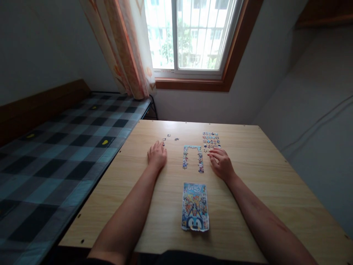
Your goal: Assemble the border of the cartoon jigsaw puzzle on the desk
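My left hand [157,155] rests palm down on the table, fingers stretched out, with its fingertips at a few loose jigsaw pieces [164,139]. Another loose piece [177,139] lies to the right of them. My right hand [220,162] is at the near end of a block of jigsaw pieces laid in rows [211,138]; its fingers are apart and slightly bent, and I see nothing held. Between my hands lies a joined puzzle border [192,147], made of a top edge and two sides. Closer to me is a colourful picture sheet [194,206] lettered "Bluey".
The pale wooden table [171,221] has small dark holes along its edges. On the left stands a bed with a checked cover [68,147]. Behind the table are a window [198,40] and a patterned curtain [124,48]. A cable [317,123] runs along the right wall.
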A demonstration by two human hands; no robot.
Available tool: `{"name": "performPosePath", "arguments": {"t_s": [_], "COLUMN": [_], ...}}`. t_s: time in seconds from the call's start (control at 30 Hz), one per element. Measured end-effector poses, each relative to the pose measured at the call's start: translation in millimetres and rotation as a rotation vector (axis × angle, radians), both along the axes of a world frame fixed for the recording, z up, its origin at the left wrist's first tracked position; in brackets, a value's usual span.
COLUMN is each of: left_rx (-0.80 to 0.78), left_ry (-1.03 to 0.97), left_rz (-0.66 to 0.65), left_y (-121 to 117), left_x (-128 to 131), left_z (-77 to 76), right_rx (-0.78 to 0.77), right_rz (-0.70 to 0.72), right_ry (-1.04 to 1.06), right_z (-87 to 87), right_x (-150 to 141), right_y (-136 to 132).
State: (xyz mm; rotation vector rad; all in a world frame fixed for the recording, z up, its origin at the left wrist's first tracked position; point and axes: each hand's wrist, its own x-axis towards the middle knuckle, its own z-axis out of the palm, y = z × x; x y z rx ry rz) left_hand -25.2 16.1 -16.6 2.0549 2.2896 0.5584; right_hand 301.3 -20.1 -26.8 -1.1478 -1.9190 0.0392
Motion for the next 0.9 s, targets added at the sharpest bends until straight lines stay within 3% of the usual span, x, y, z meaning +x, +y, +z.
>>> {"name": "performPosePath", "arguments": {"t_s": [0.17,0.27,0.47,0.7,0.9], "left_rx": [-0.046,-0.031,-0.15,-0.304,-0.324], "left_ry": [0.112,0.138,0.165,0.228,0.223], "left_rz": [-0.109,-0.106,-0.111,-0.188,-0.203], "left_y": [-6,-15,-29,-36,-41], "left_x": [8,13,18,19,20], "left_z": [4.7,17.3,42.1,51.0,56.2], "right_rx": [0.004,0.004,-0.01,-0.001,0.021], "right_rz": [-0.009,-0.002,0.012,0.023,0.038], "right_ry": [0.021,0.028,0.027,-0.001,-0.019], "right_z": [1.1,2.1,2.5,1.1,0.7], "right_x": [0,0,0,1,1], "right_y": [-1,-1,-2,-2,-2]}}
